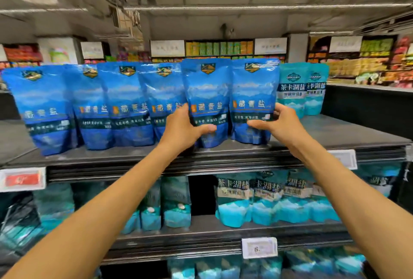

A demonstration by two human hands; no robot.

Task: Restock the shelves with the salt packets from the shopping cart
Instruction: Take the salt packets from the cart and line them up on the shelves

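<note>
Salt packets (138, 104) stand on shelf (335, 132), seemingly one row.

salt packets (206, 100): glossy plastic film | top shelf (335, 131): dark matt metal

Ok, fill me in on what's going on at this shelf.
A person is stocking blue salt packets on the top shelf. The left hand grips the fifth packet in the row, and the right hand grips the sixth packet. Both packets stand upright, in line with four others. Two lighter teal packets stand just right of them.
</note>
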